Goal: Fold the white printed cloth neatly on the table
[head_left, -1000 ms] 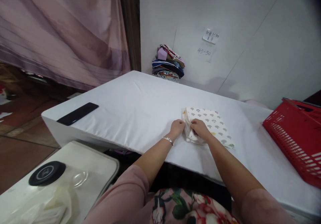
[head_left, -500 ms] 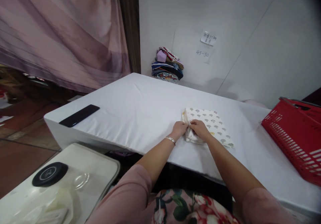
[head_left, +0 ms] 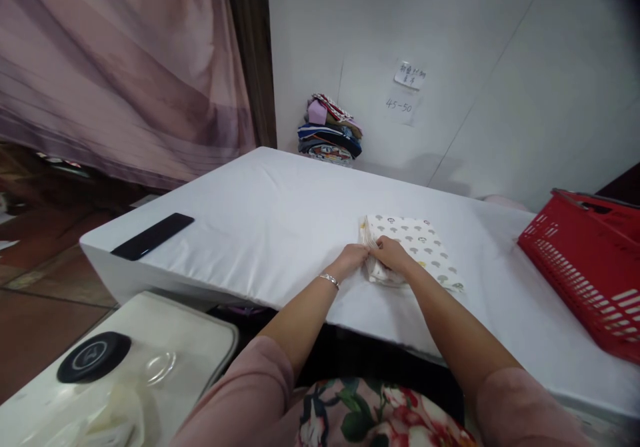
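A folded white cloth with small grey and coloured prints (head_left: 425,247) lies on the white table (head_left: 280,213), a little right of the middle. My left hand (head_left: 351,260), a thin bracelet at its wrist, pinches the cloth's layered left edge. My right hand (head_left: 393,255) rests on the same near-left corner with its fingers curled onto the folds. The two hands touch each other at that edge.
A black phone (head_left: 153,235) lies near the table's left corner. A pile of folded colourful clothes (head_left: 329,130) sits at the far edge against the wall. A red plastic basket (head_left: 590,260) stands at the right. A white lidded box (head_left: 125,367) is at lower left.
My hands have drawn slightly closer together on the cloth's left edge. The view has shifted a little; the cloth itself stays in place.
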`<state>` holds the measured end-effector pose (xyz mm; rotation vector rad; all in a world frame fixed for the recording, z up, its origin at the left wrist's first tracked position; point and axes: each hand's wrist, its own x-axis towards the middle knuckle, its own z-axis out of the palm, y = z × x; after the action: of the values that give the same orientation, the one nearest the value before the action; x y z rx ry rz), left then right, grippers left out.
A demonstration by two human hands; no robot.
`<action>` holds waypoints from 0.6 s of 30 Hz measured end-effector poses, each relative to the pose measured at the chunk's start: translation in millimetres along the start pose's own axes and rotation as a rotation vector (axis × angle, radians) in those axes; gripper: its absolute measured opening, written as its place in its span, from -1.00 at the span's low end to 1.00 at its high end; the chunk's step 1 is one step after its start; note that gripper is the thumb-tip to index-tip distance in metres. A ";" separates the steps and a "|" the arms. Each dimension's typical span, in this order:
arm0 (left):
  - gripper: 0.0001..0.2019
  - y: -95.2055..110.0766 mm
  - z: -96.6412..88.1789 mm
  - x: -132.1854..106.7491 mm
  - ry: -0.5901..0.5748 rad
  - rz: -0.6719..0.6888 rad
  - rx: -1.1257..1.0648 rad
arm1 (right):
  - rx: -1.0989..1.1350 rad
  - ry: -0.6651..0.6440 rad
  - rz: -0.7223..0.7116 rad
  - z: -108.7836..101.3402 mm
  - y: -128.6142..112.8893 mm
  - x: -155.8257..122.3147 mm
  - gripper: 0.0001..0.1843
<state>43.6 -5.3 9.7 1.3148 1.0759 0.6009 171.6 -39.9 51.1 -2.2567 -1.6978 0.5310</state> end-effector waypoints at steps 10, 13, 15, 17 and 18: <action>-0.89 -8.2 -3.5 11.2 0.125 0.008 0.097 | -0.100 0.028 0.032 1.4 -5.1 3.8 -0.86; -0.86 -8.0 3.1 15.0 0.129 0.020 0.137 | 0.061 0.054 0.065 0.3 -1.9 1.4 -0.87; -0.84 -7.4 7.2 16.5 0.127 0.026 0.166 | 0.138 0.056 0.089 -1.3 -1.7 -0.3 -0.86; -0.83 -7.0 9.9 17.7 0.115 0.028 0.203 | 0.147 0.056 0.095 -3.8 -3.3 -1.4 -0.86; -0.82 -6.8 10.7 18.2 0.108 0.030 0.222 | 0.138 0.062 0.092 -5.3 -4.6 -1.7 -0.86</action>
<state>59.3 4.0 -3.0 1.5060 1.2409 0.5927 169.5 -40.2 58.0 -2.2363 -1.4866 0.5732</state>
